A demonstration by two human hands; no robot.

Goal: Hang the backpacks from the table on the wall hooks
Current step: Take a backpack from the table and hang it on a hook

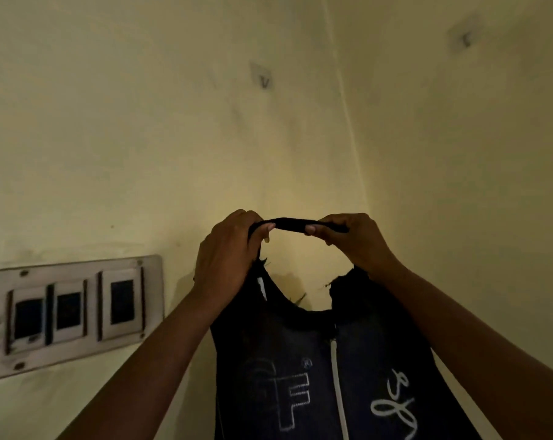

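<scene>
Below the wall hook [263,78], left hand [227,249] and right hand [354,241] pinch the loop [289,224] of the backpack [316,360] taut. Soft fabric likely sags; hold the loop.

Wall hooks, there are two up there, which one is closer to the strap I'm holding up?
The hook on the left wall, almost straight above the strap. The other hook sits higher, past the corner on the right wall.

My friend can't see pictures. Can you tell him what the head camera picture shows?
Two hands, left hand and right hand, hold a dark backpack up by its top strap, stretched between them. Above, two small hooks, the nearer hook and the far hook, are empty. A switch panel sits left.
</scene>
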